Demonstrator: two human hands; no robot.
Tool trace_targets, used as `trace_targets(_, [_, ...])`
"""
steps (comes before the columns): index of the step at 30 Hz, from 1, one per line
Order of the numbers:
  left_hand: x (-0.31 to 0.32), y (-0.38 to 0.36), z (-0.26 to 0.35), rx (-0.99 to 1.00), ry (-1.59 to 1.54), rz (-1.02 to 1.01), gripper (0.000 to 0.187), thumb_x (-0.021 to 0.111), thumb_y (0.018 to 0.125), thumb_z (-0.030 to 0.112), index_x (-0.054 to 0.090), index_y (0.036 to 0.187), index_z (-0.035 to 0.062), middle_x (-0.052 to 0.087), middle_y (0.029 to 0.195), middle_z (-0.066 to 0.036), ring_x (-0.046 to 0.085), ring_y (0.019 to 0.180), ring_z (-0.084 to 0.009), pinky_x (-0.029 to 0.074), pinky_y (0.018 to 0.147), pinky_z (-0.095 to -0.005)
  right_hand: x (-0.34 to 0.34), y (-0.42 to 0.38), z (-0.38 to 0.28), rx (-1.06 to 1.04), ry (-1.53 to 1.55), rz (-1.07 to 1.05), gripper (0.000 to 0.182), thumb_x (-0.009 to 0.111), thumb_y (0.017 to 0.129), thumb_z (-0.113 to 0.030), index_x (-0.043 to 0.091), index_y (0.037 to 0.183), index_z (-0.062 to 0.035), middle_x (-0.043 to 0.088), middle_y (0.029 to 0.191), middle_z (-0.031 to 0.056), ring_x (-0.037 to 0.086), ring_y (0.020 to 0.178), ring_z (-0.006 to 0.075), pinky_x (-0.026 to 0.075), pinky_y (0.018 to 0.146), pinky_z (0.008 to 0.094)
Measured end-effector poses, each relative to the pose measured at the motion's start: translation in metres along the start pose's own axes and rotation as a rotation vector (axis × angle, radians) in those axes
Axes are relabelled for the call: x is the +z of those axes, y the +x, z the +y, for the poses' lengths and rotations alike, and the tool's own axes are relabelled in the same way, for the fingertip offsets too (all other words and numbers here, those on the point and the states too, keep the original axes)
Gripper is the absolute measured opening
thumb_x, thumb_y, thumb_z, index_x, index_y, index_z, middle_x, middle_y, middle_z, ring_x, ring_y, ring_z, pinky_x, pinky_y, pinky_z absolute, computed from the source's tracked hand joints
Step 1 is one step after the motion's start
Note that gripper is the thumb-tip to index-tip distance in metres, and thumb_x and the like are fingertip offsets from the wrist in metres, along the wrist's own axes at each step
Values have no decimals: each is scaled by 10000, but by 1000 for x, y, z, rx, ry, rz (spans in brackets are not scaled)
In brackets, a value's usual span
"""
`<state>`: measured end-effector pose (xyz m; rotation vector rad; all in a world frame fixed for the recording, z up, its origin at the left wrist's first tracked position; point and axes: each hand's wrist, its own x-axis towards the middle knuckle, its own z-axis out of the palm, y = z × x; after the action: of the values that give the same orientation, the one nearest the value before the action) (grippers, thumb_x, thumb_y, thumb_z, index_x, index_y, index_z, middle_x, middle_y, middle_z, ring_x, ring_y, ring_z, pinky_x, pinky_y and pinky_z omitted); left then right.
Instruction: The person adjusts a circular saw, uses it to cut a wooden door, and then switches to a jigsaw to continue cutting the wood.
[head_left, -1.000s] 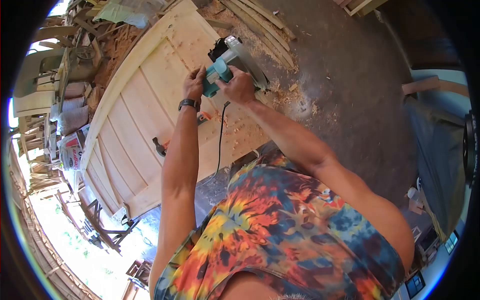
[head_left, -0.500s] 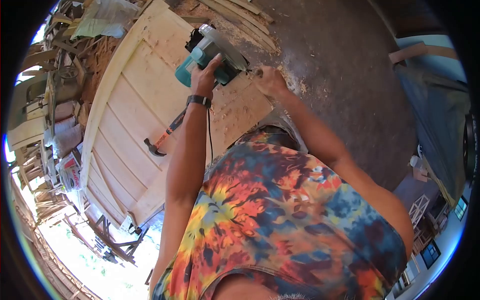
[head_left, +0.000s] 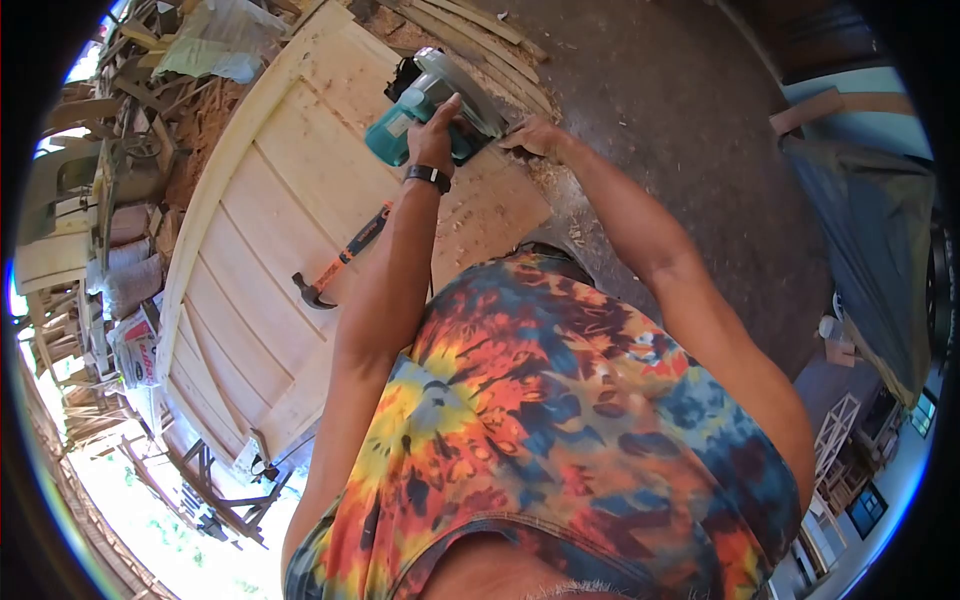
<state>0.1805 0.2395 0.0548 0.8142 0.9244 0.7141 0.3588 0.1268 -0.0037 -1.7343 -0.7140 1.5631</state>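
My left hand [head_left: 433, 138], with a dark watch on the wrist, is wrapped round the handle of a teal circular saw [head_left: 402, 127]. The saw rests on a pale panelled wooden door [head_left: 290, 190], near its right edge. Beside the saw's silver guard, at that edge, is my right hand [head_left: 534, 138]. Its fingers are bent together and point toward the saw's base; whatever they hold or press is too small to make out. A claw hammer [head_left: 345, 257] with an orange and black handle lies on the door, left of my left forearm.
Wood shavings lie on the door and the dark floor [head_left: 680, 130]. Long wooden strips [head_left: 485, 50] are beyond the saw. Scrap wood [head_left: 95, 110] is piled at the left. A dark cover [head_left: 860, 240] hangs over something at the right.
My left hand and the saw have shifted slightly right. My right hand has moved a little up and left, its fingers now closer to the saw's base. The hammer still lies on the door.
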Motion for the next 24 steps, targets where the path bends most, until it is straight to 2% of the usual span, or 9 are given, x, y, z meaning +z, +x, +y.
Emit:
trace_targets(4, [5, -3, 1, 15, 3, 46, 329, 858, 810, 205, 641, 986, 30, 635, 767, -64, 629, 601, -208, 540, 578, -345, -2, 2, 0, -3, -232, 111, 253, 872, 746, -254, 786, 851, -41, 731, 779, 99, 655, 643, 180, 505, 565, 339])
trace_targets(7, [8, -3, 0, 29, -3, 30, 361, 871, 799, 220, 642, 1002, 27, 640, 785, -67, 628, 601, -202, 529, 567, -345, 9, -4, 1, -196, -421, 276, 207, 824, 753, -257, 791, 805, -59, 755, 819, 157, 724, 716, 225, 553, 614, 328])
trace_targets(9, [7, -1, -2, 28, 11, 49, 360, 868, 806, 220, 645, 1012, 25, 638, 795, -64, 623, 597, -196, 524, 569, -342, 33, -27, -20, -243, -849, 581, 188, 754, 782, -260, 791, 795, -77, 761, 855, 170, 761, 829, 286, 596, 688, 360])
trace_targets(13, [11, -5, 3, 8, 15, 47, 364, 868, 806, 221, 648, 1021, 26, 640, 817, -61, 622, 610, -189, 520, 573, -338, 49, -18, 0, -129, -1240, 557, 197, 692, 838, -241, 782, 857, -66, 762, 913, 164, 758, 906, 331, 612, 713, 406])
trace_targets(16, [7, -1, -1, 16, 13, 53, 369, 868, 807, 222, 648, 1030, 27, 644, 844, -59, 619, 625, -180, 524, 584, -340, 34, -15, 9, -236, -1159, 598, 169, 687, 882, -213, 771, 898, -68, 757, 907, 151, 755, 842, 266, 590, 642, 373])
trace_targets(18, [5, 3, -5, 7, 19, 52, 377, 864, 812, 219, 649, 1052, 23, 650, 875, -57, 617, 645, -172, 528, 597, -344, 16, -27, -7, -8, -119, 194, 158, 669, 936, -199, 754, 935, -66, 723, 862, 110, 685, 727, 173, 512, 544, 285])
trace_targets(19, [5, 0, -3, 9, 18, 55, 377, 864, 812, 219, 649, 1052, 23, 650, 875, -57, 617, 645, -172, 528, 597, -344, 7, -24, 1, -9, -121, 192, 158, 669, 936, -199, 754, 935, -66, 723, 862, 110, 685, 727, 173, 512, 544, 285])
trace_targets(21, [7, -3, 1, 7, -2, 25, 387, 858, 819, 204, 650, 1085, 15, 656, 895, -56, 615, 653, -167, 533, 614, -344, -9, -15, 8, 145, 572, -200, 191, 693, 937, -224, 734, 992, -45, 669, 809, 49, 585, 655, 123, 417, 490, 248])
trace_targets(24, [7, -5, 5, -6, -18, -1, 388, 850, 825, 191, 652, 1104, 7, 663, 916, -57, 616, 663, -167, 533, 627, -339, -18, -7, 10, 213, 563, -283, 257, 715, 924, -236, 716, 1048, -11, 653, 786, 33, 577, 629, 121, 397, 480, 244])
